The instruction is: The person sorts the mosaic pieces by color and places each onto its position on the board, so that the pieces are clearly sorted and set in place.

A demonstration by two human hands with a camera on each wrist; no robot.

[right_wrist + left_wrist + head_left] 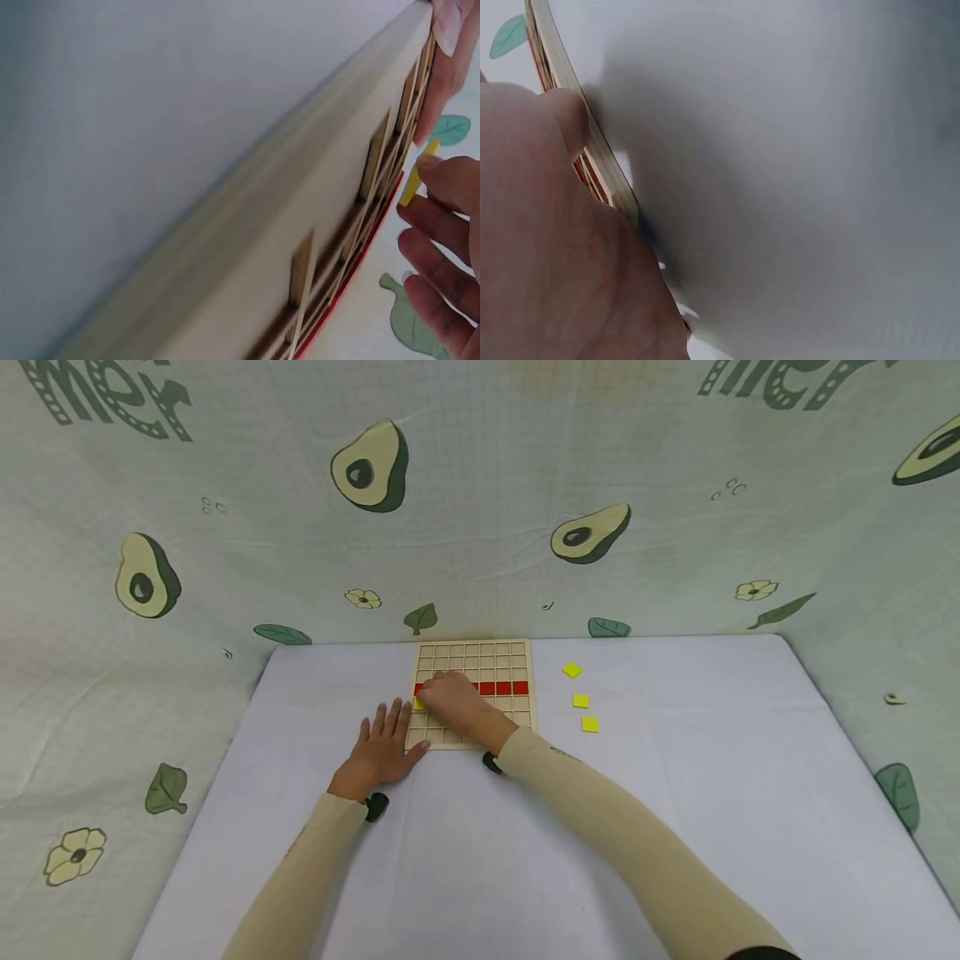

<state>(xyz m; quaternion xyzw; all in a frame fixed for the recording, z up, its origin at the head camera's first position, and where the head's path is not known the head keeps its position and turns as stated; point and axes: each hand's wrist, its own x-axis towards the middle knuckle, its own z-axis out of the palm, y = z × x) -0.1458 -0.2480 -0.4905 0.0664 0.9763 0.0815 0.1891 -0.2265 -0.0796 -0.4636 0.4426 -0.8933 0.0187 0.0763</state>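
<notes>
A square wooden grid board (533,714) lies at the back of the table, with a row of red tiles (504,688) set across its cells. My right hand (453,700) reaches over the board to its left side. Between thumb and index finger it pinches a yellow tile (414,180), close over the cells just in front of the red row's left end. My left hand (381,752) is spread at the board's left side, its thumb by the near left corner. In the left wrist view that hand (540,225) overlaps the board's edge (604,161).
Three loose yellow square tiles, the far one (572,670), the middle one (581,701) and the near one (590,725), lie right of the board. A white cloth covers the table (675,735). Behind it hangs an avocado-print curtain (480,527).
</notes>
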